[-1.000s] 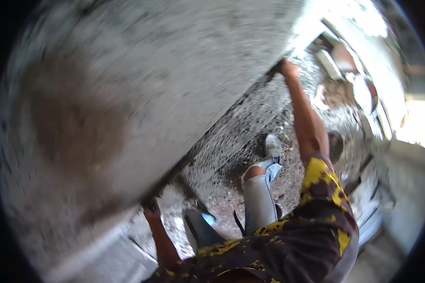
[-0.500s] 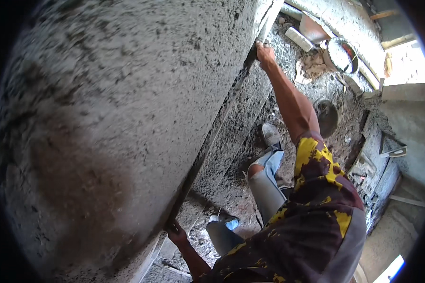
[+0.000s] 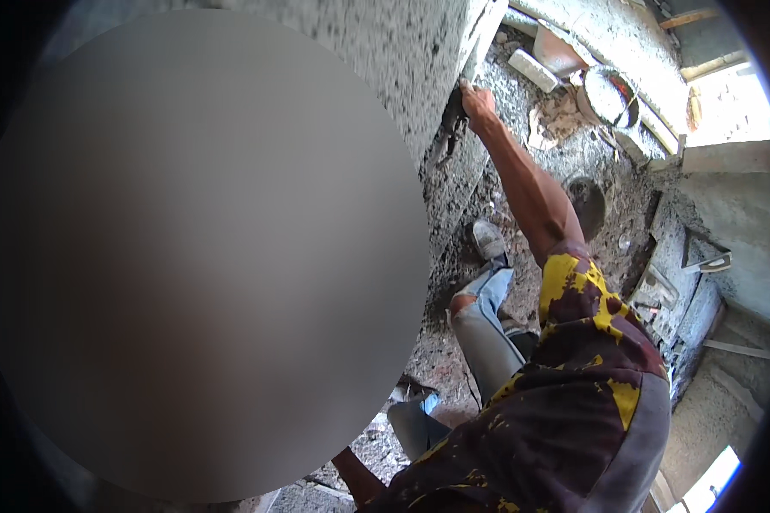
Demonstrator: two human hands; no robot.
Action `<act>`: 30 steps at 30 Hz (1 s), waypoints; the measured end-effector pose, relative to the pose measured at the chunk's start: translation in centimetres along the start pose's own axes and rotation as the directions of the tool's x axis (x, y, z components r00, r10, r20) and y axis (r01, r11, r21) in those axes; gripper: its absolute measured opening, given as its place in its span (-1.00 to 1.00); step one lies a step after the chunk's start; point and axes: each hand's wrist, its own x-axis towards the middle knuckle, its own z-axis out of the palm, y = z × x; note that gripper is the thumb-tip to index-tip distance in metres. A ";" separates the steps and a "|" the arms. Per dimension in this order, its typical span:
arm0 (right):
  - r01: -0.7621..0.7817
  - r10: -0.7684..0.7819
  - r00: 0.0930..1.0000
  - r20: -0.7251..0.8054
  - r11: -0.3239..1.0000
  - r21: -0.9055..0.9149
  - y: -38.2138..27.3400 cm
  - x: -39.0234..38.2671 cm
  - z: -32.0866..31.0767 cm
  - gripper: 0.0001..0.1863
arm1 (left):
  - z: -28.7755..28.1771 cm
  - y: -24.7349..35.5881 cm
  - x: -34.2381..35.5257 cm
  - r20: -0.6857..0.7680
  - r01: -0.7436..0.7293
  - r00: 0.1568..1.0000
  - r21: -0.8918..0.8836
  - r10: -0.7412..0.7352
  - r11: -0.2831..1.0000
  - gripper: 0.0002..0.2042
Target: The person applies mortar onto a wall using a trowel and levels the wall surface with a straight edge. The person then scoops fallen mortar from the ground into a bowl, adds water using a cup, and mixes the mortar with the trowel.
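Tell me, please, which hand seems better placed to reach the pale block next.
Probably the right hand: it is near the pale block, though whether its grip is free is unclear. The left hand is hidden by grey blur; the left forearm shows at the lower edge, farther away.

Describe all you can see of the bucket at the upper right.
The bucket is round and open-topped, its mouth toward the camera, with a dark outer side, bright whitish interior and a reddish patch by its right rim. Its material and contents are unclear. It sits on the littered ground beside crumpled tan scraps, untouched by the right hand.
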 end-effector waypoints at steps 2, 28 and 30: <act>-0.007 -0.001 0.994 0.110 0.997 0.073 0.1 -2.3 0.0 -0.46 | -0.6 1.4 -0.4 -0.133 0.038 0.991 0.124 -0.021 0.992 -0.67; 0.023 -0.022 0.999 0.028 0.999 -0.046 -7.1 -2.6 -5.1 -0.41 | -4.5 4.4 -0.8 -0.060 0.020 0.998 -0.133 -0.028 0.991 -0.68; -0.053 0.054 0.998 0.029 0.998 -0.040 -10.3 -3.5 -5.9 -0.39 | -3.8 5.4 -0.8 -0.114 -0.003 0.993 -0.197 -0.019 0.980 -0.69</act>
